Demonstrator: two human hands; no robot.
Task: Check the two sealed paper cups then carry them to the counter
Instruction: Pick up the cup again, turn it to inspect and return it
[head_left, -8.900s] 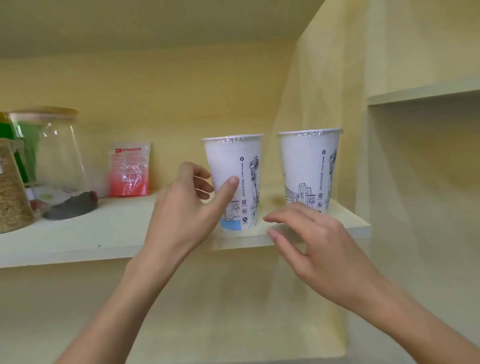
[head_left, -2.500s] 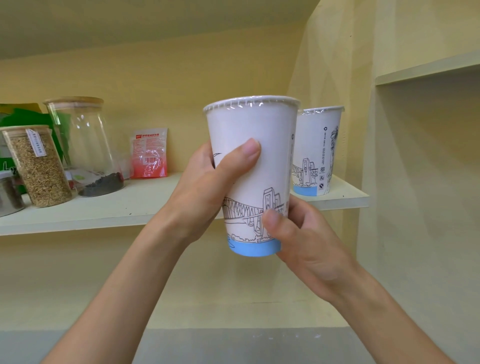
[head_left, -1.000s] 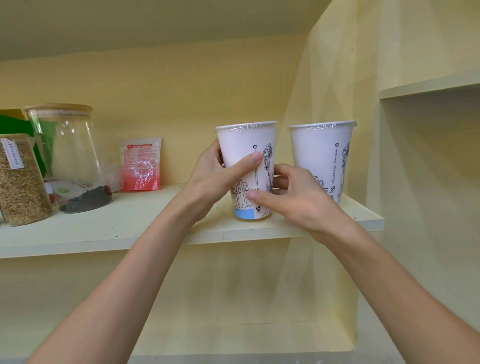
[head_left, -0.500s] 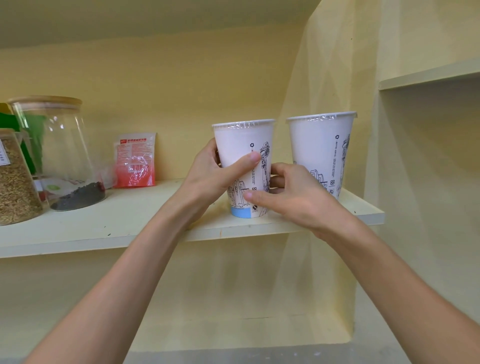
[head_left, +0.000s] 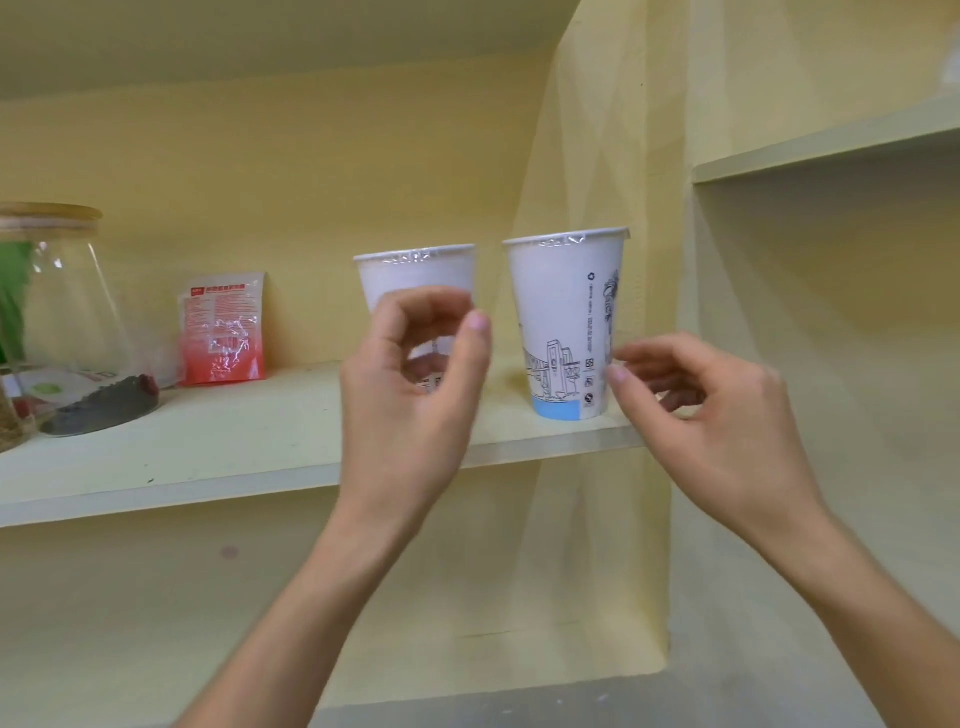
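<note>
Two white paper cups with film-sealed tops and line drawings stand upright on a pale shelf (head_left: 249, 447). The left cup (head_left: 415, 278) is partly hidden behind my left hand (head_left: 410, 395), which hovers in front of it with curled, parted fingers and holds nothing. The right cup (head_left: 561, 322) has a blue base band and stands near the shelf's right end. My right hand (head_left: 711, 415) is just right of that cup, fingers loosely spread, fingertips close to its side; whether they touch it is unclear.
A glass jar (head_left: 67, 322) with a wooden lid and dark contents stands at the shelf's left. A red and clear packet (head_left: 223, 332) leans on the back wall. A yellow side panel (head_left: 660, 312) closes the shelf's right end; another shelf (head_left: 831, 140) lies beyond it.
Both hands have let go of the left cup, which now stands on the shelf. My left hand has drawn back; my right hand has shifted right, past the right cup.
</note>
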